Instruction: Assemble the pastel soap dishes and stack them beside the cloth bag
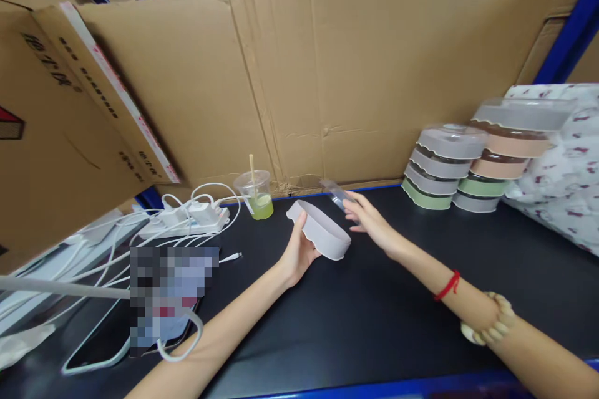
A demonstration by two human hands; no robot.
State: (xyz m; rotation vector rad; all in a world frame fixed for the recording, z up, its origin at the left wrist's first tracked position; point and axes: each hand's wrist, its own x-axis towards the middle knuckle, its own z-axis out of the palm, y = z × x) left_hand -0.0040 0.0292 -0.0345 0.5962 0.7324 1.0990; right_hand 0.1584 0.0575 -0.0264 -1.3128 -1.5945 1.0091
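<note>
My left hand (300,252) is closed on a pale grey oval band (327,235) with a wavy lower edge, thumb on its near wall. The band is tilted above the black table. Just right of it, my right hand (367,218) grips a thin clear plastic piece (336,192), blurred and partly hidden by the fingers, so its full shape cannot be made out. The two pieces are apart. At the right stand two stacks of similar wavy bands with clear plastic parts: a nearer left stack (437,165) in grey and green, and a taller stack (503,165) in grey, peach and green.
A clear cup (258,202) with green drink and a straw stands at the back. To the left lie a power strip (210,221), white cables and a blurred-out device (173,299). Cardboard (374,75) walls the back; a patterned white bag (566,187) sits far right.
</note>
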